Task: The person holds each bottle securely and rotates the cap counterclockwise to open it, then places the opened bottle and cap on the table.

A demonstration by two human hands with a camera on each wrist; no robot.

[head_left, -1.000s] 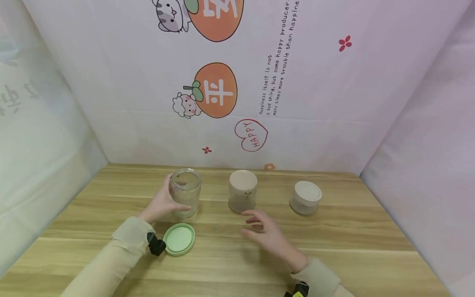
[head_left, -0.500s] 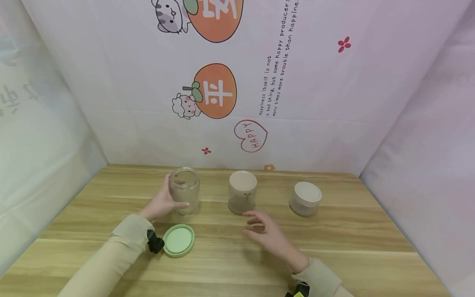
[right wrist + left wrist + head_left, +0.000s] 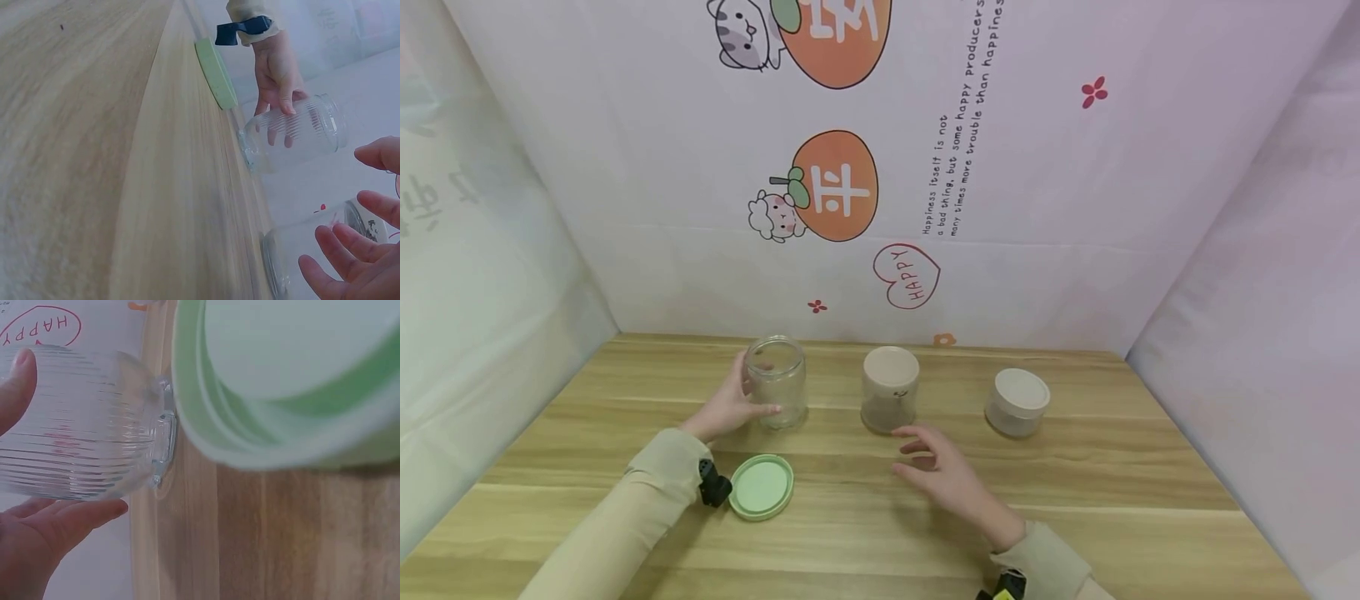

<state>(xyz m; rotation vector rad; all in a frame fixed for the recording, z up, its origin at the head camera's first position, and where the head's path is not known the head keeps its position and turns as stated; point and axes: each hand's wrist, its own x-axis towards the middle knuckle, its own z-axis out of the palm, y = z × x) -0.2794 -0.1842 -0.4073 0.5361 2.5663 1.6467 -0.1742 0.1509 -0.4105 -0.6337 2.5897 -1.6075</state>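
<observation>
A clear ribbed jar point(image 3: 792, 387) without a lid stands upright at the left of the table. My left hand point(image 3: 732, 407) grips its side, thumb in front and fingers round the back, seen through the glass in the right wrist view. Just nearer to me lies a green lid point(image 3: 762, 487), its hollow side up; it looms large in the left wrist view. My right hand point(image 3: 949, 477) hovers with relaxed, spread fingers and holds nothing. Closest to it is a clear jar point(image 3: 889, 408) with a pale beige lid; its glass shows behind the fingers in the right wrist view.
A low jar point(image 3: 1015, 417) with an off-white lid stands farther right on the wood-grain table point(image 3: 1112, 475). Behind runs a white printed cloth point(image 3: 1037, 208), with further white cloth at both sides.
My left hand has shifted the open jar slightly left, then back right and a little away from me. The right hand stays almost still; the lid and the other jars have not moved.
</observation>
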